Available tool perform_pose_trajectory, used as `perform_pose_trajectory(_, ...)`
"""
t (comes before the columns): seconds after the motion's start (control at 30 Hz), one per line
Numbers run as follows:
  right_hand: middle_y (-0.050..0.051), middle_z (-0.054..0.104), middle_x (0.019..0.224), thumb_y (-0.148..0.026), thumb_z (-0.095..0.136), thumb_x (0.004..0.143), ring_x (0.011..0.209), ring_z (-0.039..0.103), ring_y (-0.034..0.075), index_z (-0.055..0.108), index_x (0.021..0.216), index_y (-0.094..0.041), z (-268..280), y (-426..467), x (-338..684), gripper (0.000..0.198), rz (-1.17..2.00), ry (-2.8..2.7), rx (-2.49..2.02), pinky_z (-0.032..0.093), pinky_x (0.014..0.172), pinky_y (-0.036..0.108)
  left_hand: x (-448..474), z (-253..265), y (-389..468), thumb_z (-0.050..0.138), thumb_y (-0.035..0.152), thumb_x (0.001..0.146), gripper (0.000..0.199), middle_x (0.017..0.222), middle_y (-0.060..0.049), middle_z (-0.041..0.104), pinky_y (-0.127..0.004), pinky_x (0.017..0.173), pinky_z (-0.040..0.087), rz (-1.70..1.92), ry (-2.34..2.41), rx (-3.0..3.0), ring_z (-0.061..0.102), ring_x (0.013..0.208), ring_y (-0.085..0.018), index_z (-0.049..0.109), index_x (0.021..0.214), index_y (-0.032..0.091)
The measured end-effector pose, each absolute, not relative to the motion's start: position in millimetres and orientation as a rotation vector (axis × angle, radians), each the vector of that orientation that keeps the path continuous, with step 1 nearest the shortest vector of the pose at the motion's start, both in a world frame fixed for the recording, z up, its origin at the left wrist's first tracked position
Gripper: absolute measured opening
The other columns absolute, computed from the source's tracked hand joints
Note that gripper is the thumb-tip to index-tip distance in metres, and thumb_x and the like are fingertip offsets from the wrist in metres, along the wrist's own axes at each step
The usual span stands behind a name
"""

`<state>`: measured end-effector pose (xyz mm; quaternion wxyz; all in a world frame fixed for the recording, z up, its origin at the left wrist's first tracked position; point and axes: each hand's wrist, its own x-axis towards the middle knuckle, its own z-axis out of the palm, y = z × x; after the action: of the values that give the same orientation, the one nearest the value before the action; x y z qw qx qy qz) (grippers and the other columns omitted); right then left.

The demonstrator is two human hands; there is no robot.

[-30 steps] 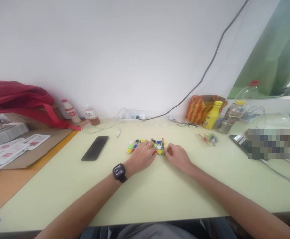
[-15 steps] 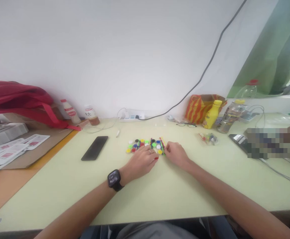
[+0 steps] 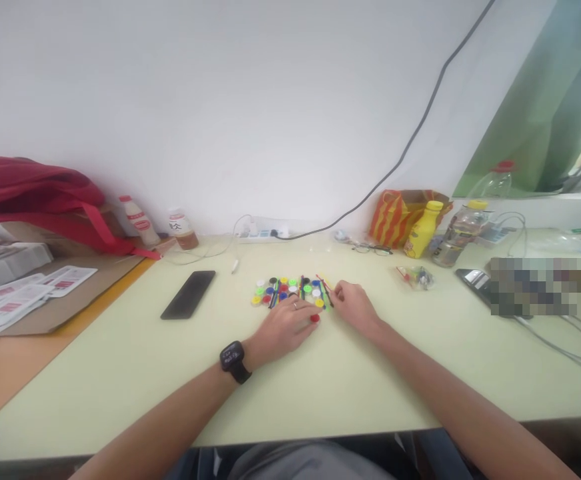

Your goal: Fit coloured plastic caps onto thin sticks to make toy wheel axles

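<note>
Small round discs [image 3: 284, 288] in yellow, red, blue, green, white and black lie in a cluster on the table, with thin coloured sticks [image 3: 302, 287] upright in the view between groups of them. My left hand [image 3: 283, 325], with a ring and a black watch, reaches over the cluster's near edge and covers some discs. A red disc [image 3: 315, 318] shows between its thumb and forefinger, close to a yellow disc [image 3: 319, 303]. At the cluster's right end my right hand [image 3: 354, 307] is closed, its fingertips on a thin dark-red stick [image 3: 325, 284].
A black phone [image 3: 188, 295] lies to the left. Toward the right are a small clear bag [image 3: 413, 277] of coloured bits, a yellow bottle [image 3: 423, 230], a clear bottle [image 3: 460, 233] and glasses [image 3: 372, 250]. A power strip [image 3: 265, 233] stands against the wall.
My left hand has shifted slightly right and nearer to me, the red disc moving with it, and more discs show. My right hand stays about where it was. A person's hand at the far right is gone.
</note>
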<state>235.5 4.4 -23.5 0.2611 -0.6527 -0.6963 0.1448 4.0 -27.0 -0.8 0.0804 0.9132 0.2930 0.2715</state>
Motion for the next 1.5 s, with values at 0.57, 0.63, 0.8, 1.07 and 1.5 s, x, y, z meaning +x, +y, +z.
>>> perform_pose_trajectory(0.57,0.0,0.067,0.07,-0.05,0.078,0.084,0.061,0.065,0.016,0.059,0.086,-0.02,-3,-35,249,0.036,1.391,-1.598,-1.004,0.055,0.063,0.032,-8,-4,-25,0.062,0.031,0.1,0.022,0.11,-0.004,0.076,-0.036,0.091,0.054,0.944,0.931,2.411,0.069,0.103,-0.022,0.071,0.119,0.027)
perform_pose_trajectory(0.63,0.0,0.067,0.071,-0.049,0.08,0.082,0.06,0.065,0.015,0.061,0.088,-0.019,-5,-33,247,0.035,1.405,-1.559,-1.023,0.055,0.061,0.031,-7,-6,-22,0.057,0.029,0.102,0.021,0.105,-0.004,0.077,-0.034,0.086,0.054,0.884,0.922,2.399,0.069,0.096,-0.021,0.074,0.116,0.028)
perform_pose_trajectory(0.8,-0.001,0.062,0.062,-0.041,0.076,0.082,0.055,0.061,0.014,0.068,0.084,-0.017,-9,-30,246,0.025,1.445,-1.579,-1.096,0.052,0.056,0.028,-7,-6,-18,0.056,0.028,0.103,0.022,0.1,-0.002,0.077,-0.033,0.085,0.052,0.831,0.934,2.413,0.067,0.094,-0.02,0.078,0.109,0.03)
perform_pose_trajectory(1.07,-0.003,0.059,0.056,-0.026,0.067,0.081,0.048,0.056,0.012,0.069,0.084,-0.017,-9,-33,243,0.01,1.39,-1.654,-1.213,0.044,0.046,0.023,-7,-6,-19,0.056,0.021,0.102,0.026,0.1,-0.002,0.076,-0.034,0.086,0.051,0.784,0.902,2.53,0.065,0.098,-0.021,0.077,0.112,0.031)
perform_pose_trajectory(1.5,0.0,0.064,0.07,-0.025,0.065,0.084,0.061,0.056,0.013,0.07,0.082,-0.017,-14,-31,243,0.009,1.187,-1.808,-1.157,0.043,0.056,0.024,-5,-9,-23,0.062,0.031,0.1,0.014,0.102,-0.004,0.072,-0.033,0.084,0.052,0.751,0.912,2.46,0.065,0.097,-0.022,0.072,0.109,0.027)
